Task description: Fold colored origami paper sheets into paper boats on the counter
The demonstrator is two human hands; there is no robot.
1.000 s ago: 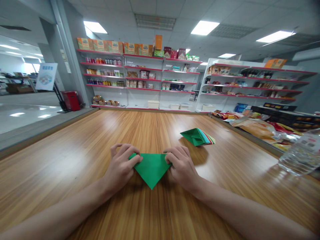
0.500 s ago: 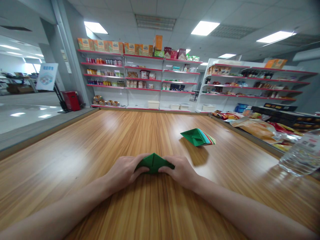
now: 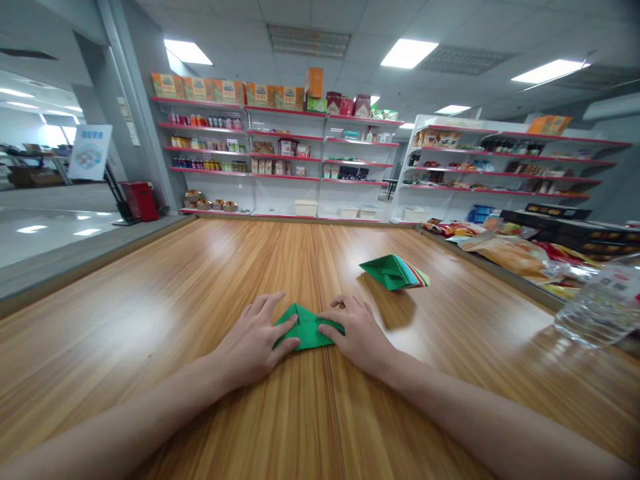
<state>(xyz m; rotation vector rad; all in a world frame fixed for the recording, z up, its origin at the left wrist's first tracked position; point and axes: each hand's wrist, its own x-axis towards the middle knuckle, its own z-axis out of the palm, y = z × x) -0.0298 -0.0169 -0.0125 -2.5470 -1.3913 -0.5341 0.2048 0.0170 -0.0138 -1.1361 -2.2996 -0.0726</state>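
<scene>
A folded sheet of green paper [image 3: 307, 330], with a peaked top and a flat lower edge, lies on the wooden table in front of me. My left hand [image 3: 255, 340] is spread over its left end, index finger and thumb resting on the paper, the other fingers stretched out beyond. At the right end, my right hand [image 3: 363, 337] has the paper between thumb and index finger, with its other fingers curled. Farther off to the right stands a fanned stack of folded papers [image 3: 393, 272], green in front with other colours behind.
A clear plastic bottle [image 3: 600, 307] is at the right edge, near packaged snacks [image 3: 515, 253] and dark boxes [image 3: 550, 230]. The wooden table [image 3: 240, 260] has a raised edge. Shelves of goods [image 3: 285, 157] stand behind it.
The green paper has gone from being gripped at both ends, tilted up, to lying flatter. My left fingers have spread apart, and my right fingers have lifted and shifted over the paper.
</scene>
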